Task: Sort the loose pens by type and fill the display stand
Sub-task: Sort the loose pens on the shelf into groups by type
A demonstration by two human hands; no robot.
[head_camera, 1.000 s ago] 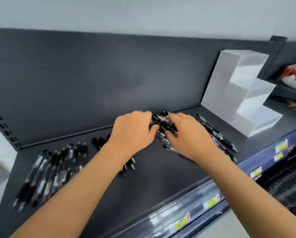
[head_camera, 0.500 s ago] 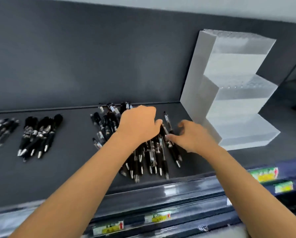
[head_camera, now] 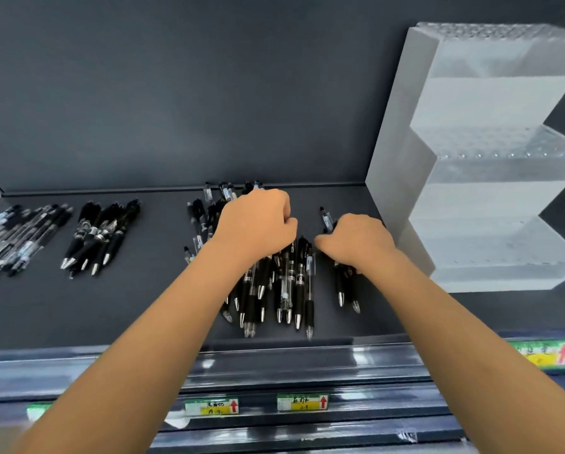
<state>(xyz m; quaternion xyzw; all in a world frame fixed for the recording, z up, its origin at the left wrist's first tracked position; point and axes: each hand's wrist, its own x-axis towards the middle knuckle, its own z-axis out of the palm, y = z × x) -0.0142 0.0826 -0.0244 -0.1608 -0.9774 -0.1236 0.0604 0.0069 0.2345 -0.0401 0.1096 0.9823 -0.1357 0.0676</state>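
A heap of loose black pens (head_camera: 276, 283) lies mid-shelf, tips toward me. My left hand (head_camera: 258, 226) sits on top of the heap with fingers curled down into it; what they hold is hidden. My right hand (head_camera: 355, 242) grips a few black pens (head_camera: 348, 286) at the heap's right side, their tips sticking out below my wrist. A white three-step display stand (head_camera: 481, 158) stands at the right, its steps bare. Two sorted groups lie at the left: black pens (head_camera: 99, 237) and clear-barrelled pens (head_camera: 16, 239).
The dark shelf (head_camera: 143, 309) has a back wall close behind the pens. A clear front rail (head_camera: 274, 358) carries price labels (head_camera: 302, 402) below. The stand's left wall is right beside my right hand.
The view has swung closer and square to the shelf. My right hand has closed round a few pens and drawn them right, away from the heap. My left hand stays on the heap.
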